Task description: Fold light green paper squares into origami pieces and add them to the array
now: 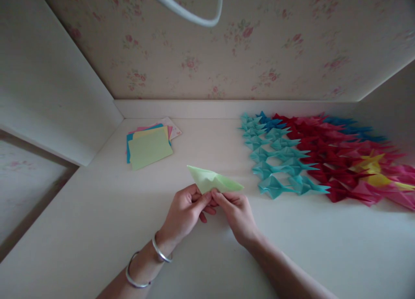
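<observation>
A partly folded sheet of light green origami paper (210, 179) is held just above the white desk, its two long points spread left and right. My left hand (188, 206) pinches its lower edge from the left, thumb against the paper. From the other side my right hand (235, 212) grips the same edge, and the two thumbs meet near the middle. The fingers behind the paper are partly hidden. Two silver bangles (161, 249) circle my left wrist and forearm.
Flat coloured sheets (151, 148), green on top, lie stacked at the back left. Rows of folded turquoise paper cranes (274, 186), red ones (337, 189), and pink, blue and yellow ones cover the right side. A white cable (201, 20) hangs before the floral wall.
</observation>
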`<act>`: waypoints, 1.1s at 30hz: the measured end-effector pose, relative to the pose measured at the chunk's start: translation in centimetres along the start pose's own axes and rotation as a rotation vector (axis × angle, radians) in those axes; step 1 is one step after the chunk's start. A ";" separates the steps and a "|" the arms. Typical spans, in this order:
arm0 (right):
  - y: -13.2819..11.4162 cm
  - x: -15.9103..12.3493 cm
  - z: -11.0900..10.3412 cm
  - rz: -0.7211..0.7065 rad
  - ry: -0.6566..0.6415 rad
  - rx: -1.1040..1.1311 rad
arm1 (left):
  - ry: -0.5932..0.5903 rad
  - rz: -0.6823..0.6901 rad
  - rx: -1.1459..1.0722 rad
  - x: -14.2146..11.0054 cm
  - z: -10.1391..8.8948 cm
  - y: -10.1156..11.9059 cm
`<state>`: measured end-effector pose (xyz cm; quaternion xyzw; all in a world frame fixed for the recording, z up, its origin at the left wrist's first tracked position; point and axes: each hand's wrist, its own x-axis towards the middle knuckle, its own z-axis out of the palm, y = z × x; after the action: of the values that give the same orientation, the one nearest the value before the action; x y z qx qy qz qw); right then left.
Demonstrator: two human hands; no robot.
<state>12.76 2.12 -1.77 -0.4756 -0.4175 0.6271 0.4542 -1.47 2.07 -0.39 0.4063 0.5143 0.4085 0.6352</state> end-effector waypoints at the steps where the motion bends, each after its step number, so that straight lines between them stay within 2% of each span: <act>1: 0.0 0.0 -0.1 0.000 0.021 0.002 | -0.006 -0.006 -0.007 0.0 0.0 0.0; 9: 0.5 1.0 -1.8 -0.062 0.204 0.154 | -0.006 -0.062 -0.021 0.0 0.1 0.2; 15: -0.2 1.0 -2.1 -0.088 0.256 0.215 | -0.059 -0.099 -0.052 0.1 0.2 0.3; 24: -1.5 1.7 -2.8 -0.118 0.430 0.396 | -0.036 -0.068 0.026 0.1 -0.2 0.3; 27: -1.7 1.6 -2.7 -0.105 0.367 0.421 | -0.086 -0.075 0.089 0.0 -0.3 0.5; 33: -2.5 0.6 -2.6 0.050 0.009 0.473 | -0.214 -0.069 0.127 0.1 -0.7 0.5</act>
<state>15.60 3.50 -0.04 -0.3691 -0.2449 0.7163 0.5391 -2.23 2.36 -0.06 0.4693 0.4822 0.3074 0.6729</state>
